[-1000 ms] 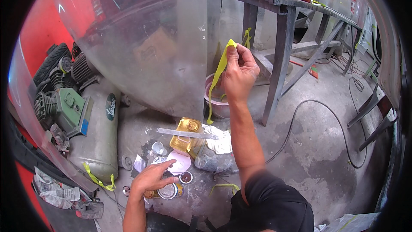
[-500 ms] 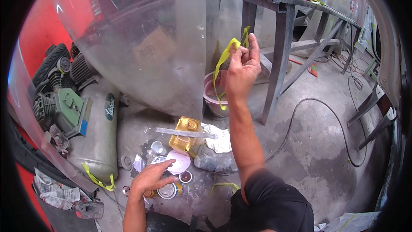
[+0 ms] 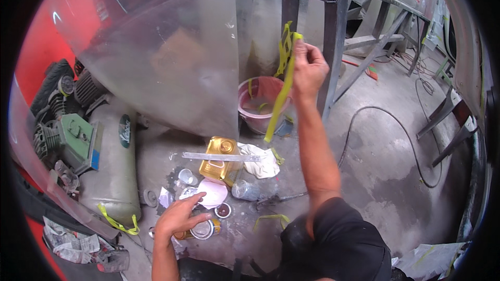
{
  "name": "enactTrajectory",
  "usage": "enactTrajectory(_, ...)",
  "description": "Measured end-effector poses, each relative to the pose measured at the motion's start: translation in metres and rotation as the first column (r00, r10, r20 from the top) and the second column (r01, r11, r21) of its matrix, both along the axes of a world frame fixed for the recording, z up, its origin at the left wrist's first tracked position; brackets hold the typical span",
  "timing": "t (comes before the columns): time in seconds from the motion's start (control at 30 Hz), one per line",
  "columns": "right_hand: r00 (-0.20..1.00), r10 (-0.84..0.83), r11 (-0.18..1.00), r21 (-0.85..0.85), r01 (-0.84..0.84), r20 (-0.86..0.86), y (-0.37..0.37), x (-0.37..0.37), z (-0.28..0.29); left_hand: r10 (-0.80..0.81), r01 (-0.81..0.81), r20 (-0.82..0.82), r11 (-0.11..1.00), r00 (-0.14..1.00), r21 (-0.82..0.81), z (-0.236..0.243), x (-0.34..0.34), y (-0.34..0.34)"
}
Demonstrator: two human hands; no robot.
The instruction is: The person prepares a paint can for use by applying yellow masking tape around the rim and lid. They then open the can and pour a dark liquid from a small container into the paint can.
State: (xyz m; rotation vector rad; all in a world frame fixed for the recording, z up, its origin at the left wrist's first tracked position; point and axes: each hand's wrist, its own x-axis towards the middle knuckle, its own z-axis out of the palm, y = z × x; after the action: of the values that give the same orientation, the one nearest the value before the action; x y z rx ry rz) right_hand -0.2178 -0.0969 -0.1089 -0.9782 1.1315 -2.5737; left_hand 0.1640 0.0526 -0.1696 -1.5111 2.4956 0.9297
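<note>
My right hand is raised with its fingers closed on a strip of yellow-green masking tape. The strip dangles in front of a pinkish bucket, which has more yellow-green tape in it. Lower down, my left hand is held with its fingers apart and nothing in it. Near that hand are an open tin, a small cup of dark stuff, a pale round sheet and a clear plastic cup.
A gold metal can bears a long flat strip, beside a white cloth and a clear bottle. An air compressor stands at left, a grey workbench at upper right. A black hose crosses the floor.
My right hand has shifted slightly right and down, and the tape now hangs straighter in front of the bucket. The view has turned a little, while my left hand stays spread over the tins.
</note>
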Motion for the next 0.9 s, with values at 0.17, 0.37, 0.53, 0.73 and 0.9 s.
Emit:
enactTrajectory(0.17,0.987,-0.153,0.954,0.253,0.161,-0.053,-0.018,-0.109,-0.052,-0.062,0.058,-0.048,0.995,0.997,-0.078,-0.024,0.006,-0.002)
enactTrajectory(0.37,0.843,-0.407,0.73,0.43,0.532,-0.352,-0.026,-0.172,-0.074,-0.087,0.083,-0.066,0.994,0.994,-0.065,-0.016,-0.007,-0.002)
enactTrajectory(0.53,0.804,-0.374,0.676,0.458,0.578,-0.463,-0.038,-0.179,-0.069,-0.07,0.069,-0.036,0.997,0.997,-0.033,-0.013,-0.006,-0.004)
enactTrajectory(0.73,0.755,-0.328,0.427,0.624,0.654,-0.568,-0.04,-0.19,-0.066,-0.071,0.067,-0.051,0.995,0.996,-0.076,-0.016,-0.007,-0.007)
enactTrajectory(0.9,0.51,-0.52,0.567,0.169,0.806,-0.685,-0.004,-0.196,-0.09,-0.143,0.121,-0.122,0.978,0.982,-0.169,-0.038,0.0,-0.016)
